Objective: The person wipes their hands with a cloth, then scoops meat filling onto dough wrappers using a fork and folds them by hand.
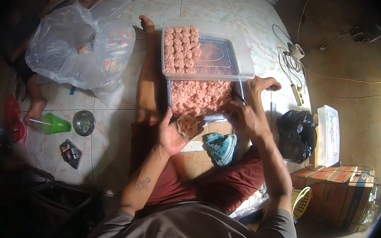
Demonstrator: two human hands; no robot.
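My left hand [173,135] is palm up, holding a thin round dumpling wrapper [187,126] with small bits of pink filling on it. My right hand [247,120] is closed, its fingers around a thin dark tool [238,97] that is mostly hidden. It is at the right edge of a tub of pink minced filling [201,95]. Across the far part of this tub rests a clear plastic container [244,65]. Rows of shaped pink dumplings [180,49] fill its left side.
A teal checked cloth [221,149] lies near my lap. To the right are a black plastic bag [296,134], a white container [329,135] and cardboard boxes [328,192]. At left are a large clear plastic bag [62,46], a green cup [56,124], a glass ashtray [84,123] and another person's foot [38,106].
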